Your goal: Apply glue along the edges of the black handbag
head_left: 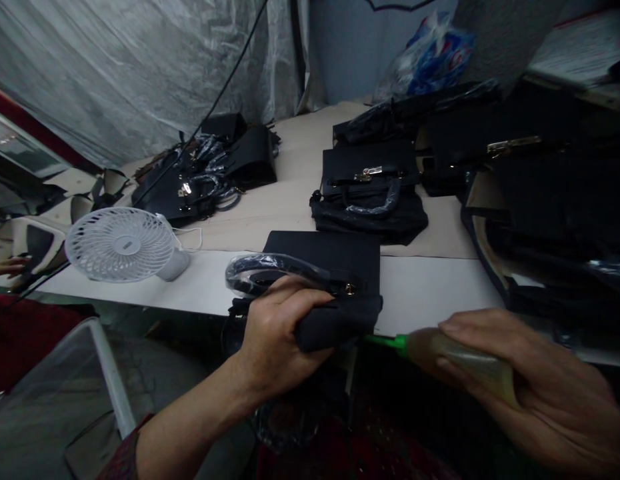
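Observation:
My left hand point(280, 327) is closed around the lower part of a black handbag point(325, 253) at the table's front edge. The bag's handle point(270, 267) is wrapped in clear plastic, and a small gold fitting shows on its front. In my right hand point(535, 380) is a squeeze bottle point(455, 357) of yellowish-brown content with a green nozzle. The nozzle's tip points left, close to the bag's lower right corner; whether it touches is too dark to tell. My left fingertips are hidden behind the bag.
A white fan point(123, 243) stands left of the bag. Behind lie more black handbags point(370, 173), with another group point(185, 180) at back left and a dark pile point(550, 180) on the right. At the far left a co-worker's hand point(10, 267) shows. A plastic bag point(430, 57) sits at the back.

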`<control>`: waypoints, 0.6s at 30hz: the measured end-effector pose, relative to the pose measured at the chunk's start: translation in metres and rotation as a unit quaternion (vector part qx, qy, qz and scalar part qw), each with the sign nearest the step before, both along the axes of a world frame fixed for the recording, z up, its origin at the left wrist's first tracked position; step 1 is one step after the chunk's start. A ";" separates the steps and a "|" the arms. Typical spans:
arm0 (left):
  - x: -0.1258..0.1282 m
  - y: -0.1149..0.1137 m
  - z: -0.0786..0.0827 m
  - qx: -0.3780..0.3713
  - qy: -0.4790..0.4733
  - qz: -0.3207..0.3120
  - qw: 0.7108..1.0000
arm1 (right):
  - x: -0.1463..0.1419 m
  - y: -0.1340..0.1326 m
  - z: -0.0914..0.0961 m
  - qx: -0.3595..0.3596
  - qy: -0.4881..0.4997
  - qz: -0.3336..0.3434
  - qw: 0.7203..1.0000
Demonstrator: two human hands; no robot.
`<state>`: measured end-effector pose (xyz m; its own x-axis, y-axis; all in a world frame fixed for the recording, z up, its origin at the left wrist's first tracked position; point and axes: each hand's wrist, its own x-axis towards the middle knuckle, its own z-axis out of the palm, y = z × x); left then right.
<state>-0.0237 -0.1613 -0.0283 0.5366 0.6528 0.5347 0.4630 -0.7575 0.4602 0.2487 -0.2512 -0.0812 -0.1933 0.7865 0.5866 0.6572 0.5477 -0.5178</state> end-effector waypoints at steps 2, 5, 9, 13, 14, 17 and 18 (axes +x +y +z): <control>-0.001 0.000 0.000 0.001 0.003 0.000 1.000 | 0.001 -0.001 -0.002 -0.003 -0.007 0.001 1.000; -0.002 0.000 -0.001 0.005 0.005 -0.006 1.000 | 0.003 -0.003 -0.004 -0.024 0.022 0.059 0.998; -0.002 0.000 -0.001 0.009 0.004 -0.007 1.000 | 0.000 -0.001 -0.004 0.006 -0.009 0.012 1.000; -0.002 -0.002 0.000 0.012 0.006 -0.009 1.000 | -0.004 -0.001 0.000 -0.009 0.011 0.021 1.000; -0.002 -0.002 0.001 0.011 0.006 -0.008 1.000 | -0.005 -0.002 0.001 -0.012 0.016 0.020 1.000; -0.003 -0.002 0.002 0.011 0.009 -0.010 1.000 | -0.006 -0.006 0.002 -0.024 0.024 0.009 0.999; -0.003 -0.002 0.002 0.012 0.009 -0.013 1.000 | -0.006 -0.008 0.002 -0.034 0.029 0.016 0.999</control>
